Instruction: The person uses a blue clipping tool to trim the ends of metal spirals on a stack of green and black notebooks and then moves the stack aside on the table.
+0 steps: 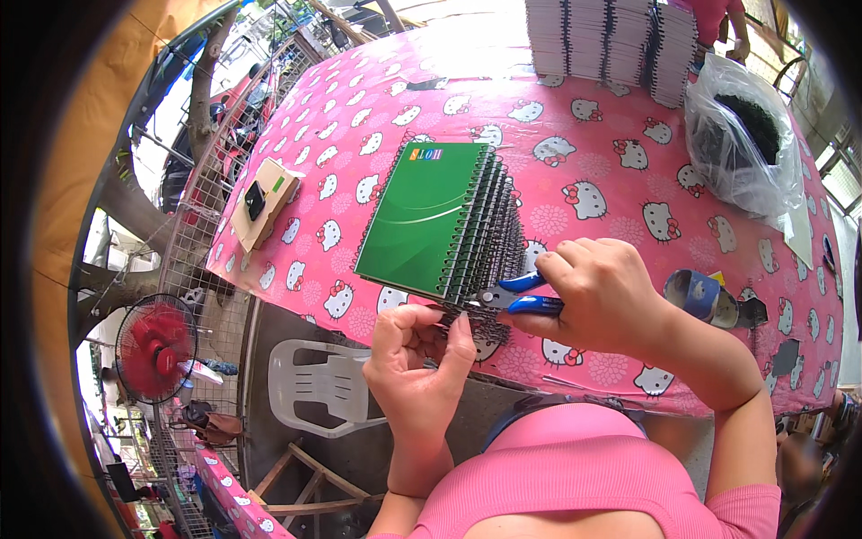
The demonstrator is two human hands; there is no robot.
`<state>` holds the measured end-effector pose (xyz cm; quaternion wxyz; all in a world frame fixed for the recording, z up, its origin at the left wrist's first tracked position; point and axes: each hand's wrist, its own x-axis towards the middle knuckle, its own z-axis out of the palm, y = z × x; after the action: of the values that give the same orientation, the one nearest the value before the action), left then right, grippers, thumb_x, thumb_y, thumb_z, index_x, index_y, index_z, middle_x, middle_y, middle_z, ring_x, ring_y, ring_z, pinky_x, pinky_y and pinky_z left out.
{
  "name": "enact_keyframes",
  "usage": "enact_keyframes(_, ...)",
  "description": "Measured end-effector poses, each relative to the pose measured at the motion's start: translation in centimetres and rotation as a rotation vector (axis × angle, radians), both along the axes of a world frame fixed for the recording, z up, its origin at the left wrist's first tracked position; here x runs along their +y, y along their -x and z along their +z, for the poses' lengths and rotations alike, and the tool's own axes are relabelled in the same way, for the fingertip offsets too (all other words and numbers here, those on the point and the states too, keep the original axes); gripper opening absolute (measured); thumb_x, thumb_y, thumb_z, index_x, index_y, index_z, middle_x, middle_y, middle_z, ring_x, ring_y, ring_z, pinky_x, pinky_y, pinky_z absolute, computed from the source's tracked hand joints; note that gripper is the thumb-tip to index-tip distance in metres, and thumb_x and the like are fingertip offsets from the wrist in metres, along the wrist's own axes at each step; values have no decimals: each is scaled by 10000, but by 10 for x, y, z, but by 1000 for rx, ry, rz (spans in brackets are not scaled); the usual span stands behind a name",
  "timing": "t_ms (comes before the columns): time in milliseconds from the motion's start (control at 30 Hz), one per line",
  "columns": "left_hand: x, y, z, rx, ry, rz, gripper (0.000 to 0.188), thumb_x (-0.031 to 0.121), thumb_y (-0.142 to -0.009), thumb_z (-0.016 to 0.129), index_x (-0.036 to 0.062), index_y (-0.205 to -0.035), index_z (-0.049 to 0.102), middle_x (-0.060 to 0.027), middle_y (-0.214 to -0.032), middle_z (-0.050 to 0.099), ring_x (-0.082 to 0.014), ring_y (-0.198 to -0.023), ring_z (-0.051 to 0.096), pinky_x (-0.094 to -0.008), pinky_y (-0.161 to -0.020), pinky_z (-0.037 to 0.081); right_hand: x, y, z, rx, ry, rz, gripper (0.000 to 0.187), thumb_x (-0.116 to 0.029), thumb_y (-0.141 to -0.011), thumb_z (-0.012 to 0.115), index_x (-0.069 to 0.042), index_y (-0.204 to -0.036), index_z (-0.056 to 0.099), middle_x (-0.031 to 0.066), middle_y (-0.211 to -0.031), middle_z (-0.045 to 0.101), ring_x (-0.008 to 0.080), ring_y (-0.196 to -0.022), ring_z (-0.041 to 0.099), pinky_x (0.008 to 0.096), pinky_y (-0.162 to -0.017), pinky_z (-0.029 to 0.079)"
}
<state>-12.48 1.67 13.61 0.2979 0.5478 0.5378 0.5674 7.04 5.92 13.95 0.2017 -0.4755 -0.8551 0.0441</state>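
Observation:
A slanted pile of green spiral notebooks [429, 216] lies on the pink patterned tablecloth [593, 162], black wire bindings facing right. My right hand [603, 292] grips blue-handled pliers [519, 296], whose tip meets the wire binding at the pile's near edge. My left hand [415, 355] sits just below, fingers curled and pinching the end of the black wire at the same spot.
Tall stacks of spiral notebooks [611, 40] stand at the table's far side. A clear plastic bag of black material [743, 135] lies at the right. A tape roll [700, 295] sits near my right wrist. A cardboard box [262, 202] lies at the left edge; a white plastic chair [319, 382] and a red fan [157, 346] stand below.

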Motion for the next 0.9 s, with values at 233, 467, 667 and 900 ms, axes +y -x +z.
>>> enact_keyframes(233,-2,2,-1,46,-1,19,236,-2,-777,749,9,-912,555,-18,-786,604,-37,-636,554,-175,-533,431,2,-6,3,30,-335,6,597,-543,-734,707,12,-927,601,109,-812,588,258,-783,599,368,-784,459)
enact_keyframes(467,-2,0,0,98,-37,14,234,7,-778,751,16,-908,557,-14,-777,605,-36,-639,553,-179,-540,425,-1,1,0,49,-216,41,567,-516,-734,718,16,-899,612,114,-799,601,258,-739,610,362,-752,483)
enact_keyframes(667,-2,3,-1,23,13,78,234,24,-782,753,15,-908,556,-24,-773,602,-32,-626,528,-183,-539,422,-6,-5,-6,22,36,-2,540,-485,-706,759,2,-884,609,85,-740,567,254,-688,604,394,-652,479)
enact_keyframes(900,-1,3,-6,86,43,13,260,56,-779,767,15,-916,549,-12,-772,601,-32,-630,522,-181,-532,409,15,-2,-12,13,-393,61,506,-519,-724,729,-33,-732,589,93,-705,602,258,-632,626,368,-612,497)
